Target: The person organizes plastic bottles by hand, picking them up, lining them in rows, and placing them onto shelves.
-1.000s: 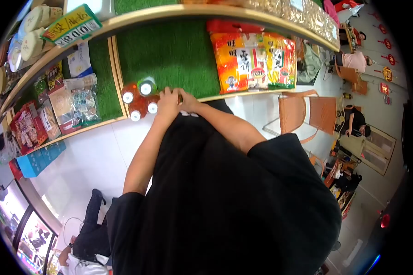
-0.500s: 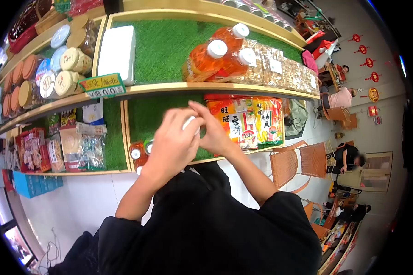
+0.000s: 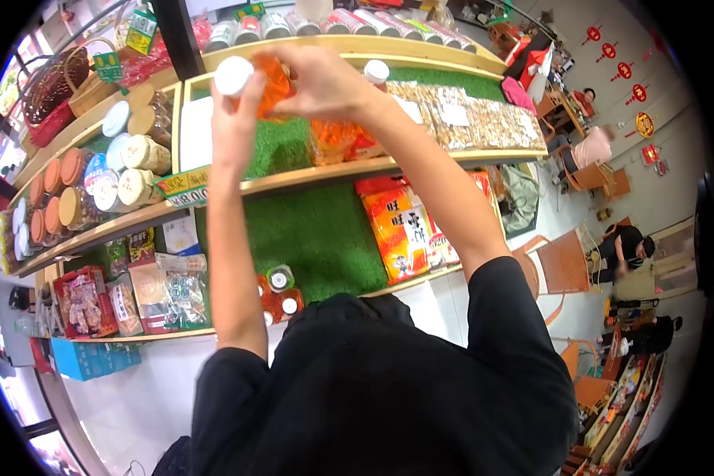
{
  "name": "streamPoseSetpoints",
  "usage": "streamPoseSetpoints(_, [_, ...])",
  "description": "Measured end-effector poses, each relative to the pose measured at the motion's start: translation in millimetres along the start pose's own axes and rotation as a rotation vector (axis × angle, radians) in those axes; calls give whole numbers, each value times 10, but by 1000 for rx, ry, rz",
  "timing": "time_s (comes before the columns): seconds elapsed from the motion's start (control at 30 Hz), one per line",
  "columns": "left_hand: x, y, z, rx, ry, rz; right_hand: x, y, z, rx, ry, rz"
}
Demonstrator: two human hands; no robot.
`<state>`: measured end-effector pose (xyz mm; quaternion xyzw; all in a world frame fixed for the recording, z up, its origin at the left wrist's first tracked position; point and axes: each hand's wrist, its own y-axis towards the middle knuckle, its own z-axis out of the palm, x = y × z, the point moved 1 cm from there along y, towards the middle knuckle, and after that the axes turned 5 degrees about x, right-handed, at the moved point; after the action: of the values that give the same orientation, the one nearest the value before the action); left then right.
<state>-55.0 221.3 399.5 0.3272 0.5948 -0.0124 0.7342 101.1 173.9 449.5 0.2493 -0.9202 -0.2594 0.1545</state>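
Between my two hands is a bottle of orange drink with a white cap, raised over the upper shelf and tilted to the left. My right hand curls around the bottle's body from the right. From below, my left hand grips it close to the cap, its fingers partly blurred. Behind my right forearm stand more orange bottles on the green shelf lining, partly hidden. On the lower shelf, by my left elbow, several small bottles stand at the front edge.
A white box and a price tag are at the left of the upper shelf, beside lidded jars. Clear nut packs lie right; rice cracker bags lie below. Several people are beyond, near chairs.
Both hands have risen from the lower shelf to above the upper one, moving left. The orange bottle, hidden by my fingers before except for a white bit, now shows between them.
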Motion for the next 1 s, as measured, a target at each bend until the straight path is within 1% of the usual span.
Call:
streamPoseSetpoints(0.03, [151, -5, 59, -83, -58, 24, 77, 19, -71, 173, 25, 153])
streamPoseSetpoints(0.07, [231, 3, 91, -87, -114, -30, 57, 14, -52, 180, 27, 147])
streamPoseSetpoints(0.13, [352, 43, 212, -139, -152, -34, -95, -29, 79, 199, -5, 246])
streamPoseSetpoints(0.17, [456, 86, 244, -146, -120, -48, -260, -70, 199, 142, 1, 204])
streamPoseSetpoints(0.2, [561, 137, 285, -150, -89, -59, -307, -88, 253, 157, 0, 197])
streamPoseSetpoints(0.23, [661, 188, 341, -203, -48, -30, -380, -99, 289, 195, -41, 276])
streamPoseSetpoints(0.27, [797, 247, 386, -207, -37, -50, -433, -103, 294, 230, -82, 360])
streamPoseSetpoints(0.33, [1024, 294, 466, -197, 45, -70, -424, -100, 264, 250, -111, 374])
streamPoseSetpoints(0.37, [1028, 309, 506, -195, 40, -80, -349, -90, 202, 245, -130, 437])
streamPoseSetpoints(0.4, [1038, 326, 529, -116, -28, -125, -313, -94, 176, 240, -146, 495])
streamPoseSetpoints(0.43, [1047, 330, 537, -42, -94, -170, -376, -134, 217, 218, -171, 509])
streamPoseSetpoints(0.47, [1106, 342, 529, -48, -90, -186, -373, -171, 230, 230, -158, 512])
streamPoseSetpoints(0.53, [1190, 414, 508, 74, -19, -133, -392, -222, 207, 154, -184, 640])
streamPoseSetpoints(0.57, [1140, 401, 500, 163, -67, -201, -422, -248, 209, 121, -166, 690])
streamPoseSetpoints(0.6, [1129, 373, 491, 164, -60, -205, -451, -262, 219, 120, -159, 691])
streamPoseSetpoints(0.67, [1107, 296, 469, 137, -324, -271, -528, -284, 241, -58, -149, 711])
streamPoseSetpoints(0.7, [1104, 244, 480, 148, -321, -293, -544, -296, 287, -161, -225, 647])
streamPoseSetpoints(0.73, [1102, 217, 497, 150, -312, -299, -571, -315, 329, -164, -216, 653])
streamPoseSetpoints(0.83, [1232, 107, 591, 88, -131, -316, -497, -320, 340, -198, -226, 670])
streamPoseSetpoints(0.87, [1368, 63, 610, 92, -129, -318, -490, -326, 339, -210, -212, 662])
streamPoseSetpoints(0.93, [1649, 49, 662, 43, -52, -259, -519, -317, 300, -223, -203, 658])
streamPoseSetpoints(0.97, [1648, 65, 686, 44, -56, -267, -549, -319, 300, -201, -186, 669])
streamPoseSetpoints(1.0, [1599, 72, 710, 98, -103, -244, -482, -310, 286, -171, -166, 680])
